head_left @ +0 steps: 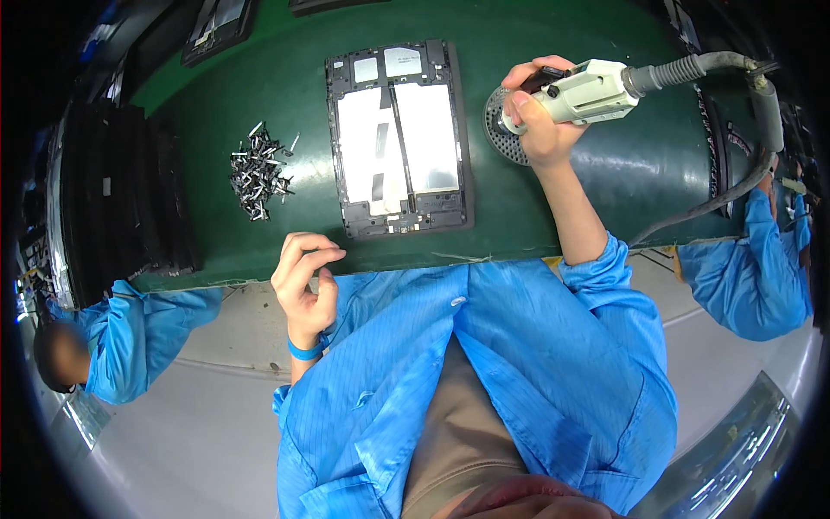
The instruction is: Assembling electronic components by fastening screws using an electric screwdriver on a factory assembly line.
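Observation:
My right hand (545, 124) is wrapped round a pale green corded power tool (592, 92) with a black lever on top. The tool's front end lies over a round, perforated metal disc (495, 124), and my fingers partly hide it. Just left of the disc, a tablet-like device (399, 138) lies flat on the green table, its back off and two silvery battery panels showing. My left hand (307, 275) hangs at the table's near edge below the device's lower left corner. Its fingers are loosely bent, the thumb stands apart, and nothing is in it.
A heap of small black and silver parts (261, 173) lies left of the device. Dark panels are stacked (130, 190) at the far left. The tool's thick grey cable (765, 112) loops down on the right. Other people in blue sleeves (138, 342) sit at both sides.

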Tool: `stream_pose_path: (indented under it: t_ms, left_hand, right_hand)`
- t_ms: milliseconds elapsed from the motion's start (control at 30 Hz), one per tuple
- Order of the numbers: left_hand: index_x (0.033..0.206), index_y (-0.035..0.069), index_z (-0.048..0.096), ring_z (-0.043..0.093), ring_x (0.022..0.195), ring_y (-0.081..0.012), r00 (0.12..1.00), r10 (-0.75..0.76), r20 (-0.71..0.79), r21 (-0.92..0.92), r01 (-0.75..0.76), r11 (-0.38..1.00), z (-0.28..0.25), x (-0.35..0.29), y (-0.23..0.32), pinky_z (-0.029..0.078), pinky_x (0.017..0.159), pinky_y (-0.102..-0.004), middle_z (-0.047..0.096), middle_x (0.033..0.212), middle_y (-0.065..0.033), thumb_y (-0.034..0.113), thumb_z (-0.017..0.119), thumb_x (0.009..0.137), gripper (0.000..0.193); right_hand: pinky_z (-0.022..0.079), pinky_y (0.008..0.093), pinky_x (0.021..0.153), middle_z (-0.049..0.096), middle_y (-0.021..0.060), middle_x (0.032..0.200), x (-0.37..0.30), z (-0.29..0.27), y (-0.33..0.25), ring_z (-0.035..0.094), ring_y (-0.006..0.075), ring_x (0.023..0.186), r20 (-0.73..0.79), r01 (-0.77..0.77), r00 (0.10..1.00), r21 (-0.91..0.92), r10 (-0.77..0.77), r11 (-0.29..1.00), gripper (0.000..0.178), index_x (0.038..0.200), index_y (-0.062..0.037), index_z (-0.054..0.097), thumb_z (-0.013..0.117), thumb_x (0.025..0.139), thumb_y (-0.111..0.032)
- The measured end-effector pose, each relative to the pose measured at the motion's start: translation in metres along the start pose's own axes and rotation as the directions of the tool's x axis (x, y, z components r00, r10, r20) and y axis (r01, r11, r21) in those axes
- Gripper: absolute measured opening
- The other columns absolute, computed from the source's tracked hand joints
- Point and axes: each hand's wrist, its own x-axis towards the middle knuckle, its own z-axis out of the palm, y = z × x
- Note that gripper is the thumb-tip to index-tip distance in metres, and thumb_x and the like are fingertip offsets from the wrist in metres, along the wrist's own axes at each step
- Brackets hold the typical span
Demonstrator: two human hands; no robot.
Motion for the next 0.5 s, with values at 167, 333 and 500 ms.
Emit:
stream_pose_path:
  t_ms: [167, 333, 500]
  left_hand:
    - [0.076, -0.003, 0.06, 0.057, 0.073, -0.0247, 0.999, -0.052, -0.009, -0.106, 0.051, 0.993, 0.006, -0.001, -0.01, 0.046, 0.067, -0.0322, 0.06, 0.079, -0.013, -0.011, 0.05, 0.063, 0.018]
    - [0.076, -0.004, 0.06, 0.056, 0.072, -0.0214, 0.992, -0.112, -0.055, -0.166, 0.101, 0.981, 0.008, -0.002, -0.017, 0.044, 0.064, -0.0284, 0.06, 0.078, -0.0129, -0.012, 0.05, 0.067, 0.015]
    - [0.076, -0.005, 0.06, 0.054, 0.071, -0.0183, 0.979, -0.147, -0.143, -0.267, 0.105, 0.958, 0.006, 0.0, -0.028, 0.042, 0.062, -0.0257, 0.059, 0.077, -0.0123, -0.012, 0.05, 0.072, 0.013]
  right_hand:
    - [0.046, 0.022, 0.05, 0.063, 0.0147, 0.083, 0.0, 0.001, 0.005, 0.053, 0.0092, 0.057, -0.021, -0.019, 1.0, -0.013, 0.019, 1.0, 0.037, 0.109, 0.0002, 0.047, 0.056, 0.074, 0.004]
    - [0.045, 0.0221, 0.05, 0.063, 0.0142, 0.083, -0.001, 0.0, 0.008, 0.052, 0.0088, 0.056, -0.004, -0.027, 1.0, -0.018, 0.027, 0.999, 0.036, 0.108, 0.0003, 0.047, 0.057, 0.074, 0.004]
    - [0.046, 0.0221, 0.054, 0.062, 0.013, 0.083, 0.0, -0.002, 0.006, 0.054, 0.0088, 0.061, 0.08, -0.068, 0.995, 0.006, 0.067, 0.998, 0.037, 0.109, 0.0013, 0.048, 0.055, 0.073, 0.007]
